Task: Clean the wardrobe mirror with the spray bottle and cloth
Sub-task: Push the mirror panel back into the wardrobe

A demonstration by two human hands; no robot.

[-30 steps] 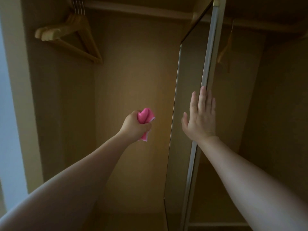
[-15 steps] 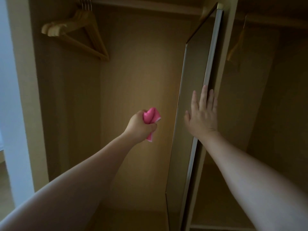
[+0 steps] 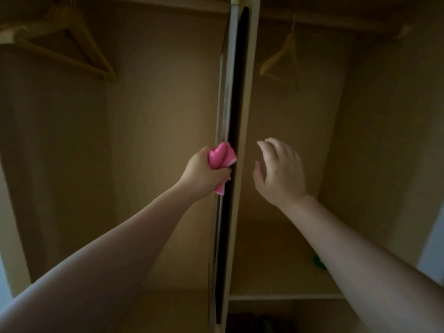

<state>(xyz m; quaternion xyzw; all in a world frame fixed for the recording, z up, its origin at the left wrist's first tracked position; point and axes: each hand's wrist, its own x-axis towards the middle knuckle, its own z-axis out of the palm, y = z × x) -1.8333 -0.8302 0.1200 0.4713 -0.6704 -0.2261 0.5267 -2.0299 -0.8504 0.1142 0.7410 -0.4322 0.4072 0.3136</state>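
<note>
The wardrobe mirror (image 3: 225, 97) stands almost edge-on in the middle of the head view, a thin pale strip beside a dark edge. My left hand (image 3: 204, 173) grips a crumpled pink cloth (image 3: 221, 157) that touches the mirror's edge at mid height. My right hand (image 3: 278, 171) hovers to the right of the mirror panel, fingers loosely bent, holding nothing and apart from the panel. A small green thing (image 3: 320, 263), partly hidden behind my right forearm, sits on the right shelf; I cannot tell whether it is the spray bottle.
Wooden hangers (image 3: 62, 49) hang at the upper left, and another hanger (image 3: 283, 56) in the right compartment. A shelf (image 3: 283, 296) crosses the lower right compartment. The wardrobe interior is dim.
The view swung right, so the mirror now shows edge-on. My right hand came off the mirror panel and hangs free. My left hand brought the cloth right against the mirror's edge.
</note>
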